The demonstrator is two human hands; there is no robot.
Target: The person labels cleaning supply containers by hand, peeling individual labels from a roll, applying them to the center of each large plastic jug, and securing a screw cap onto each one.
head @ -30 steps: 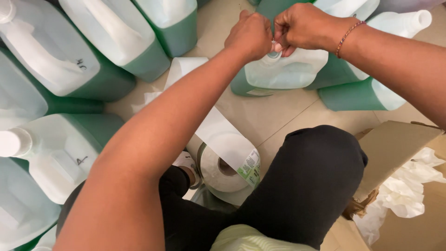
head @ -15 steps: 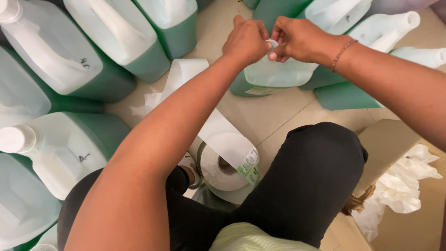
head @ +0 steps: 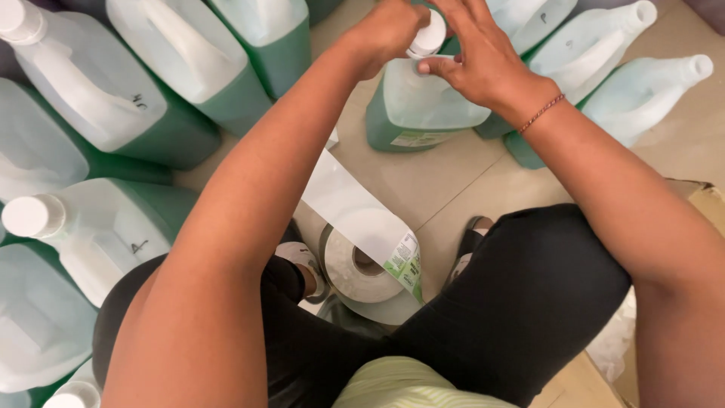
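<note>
A: Big picture first: rows of green-filled jugs (head: 143, 83) across the upper left and left edge of the frame, more leaning at upper right, all on a pale tiled floor (head: 445, 181).

B: Top centre, though — one jug (head: 423, 106) standing upright, both hands up at its neck.

A: Left hand (head: 393, 30) curled closed around the neck, top centre, just under the white cap (head: 430, 36). Bracing, by the look of it.

B: Right hand (head: 476, 57) draped over that cap from the right, fingers (head: 438, 66) bent onto its rim. Clamped or just resting? Cannot tell for sure from here.

A: Best bet: keep the neck pinned, twist from the wrist, keep the jug flat on the tile.

B: Full jug, smooth plastic — probably slippery, so a firm grip low on the neck.

A: Lower centre, a roll of labels (head: 362, 264) between the knees, strip trailing up toward the jug.

B: Smallest detail: a thin bracelet (head: 540, 113) on the right wrist.
</note>
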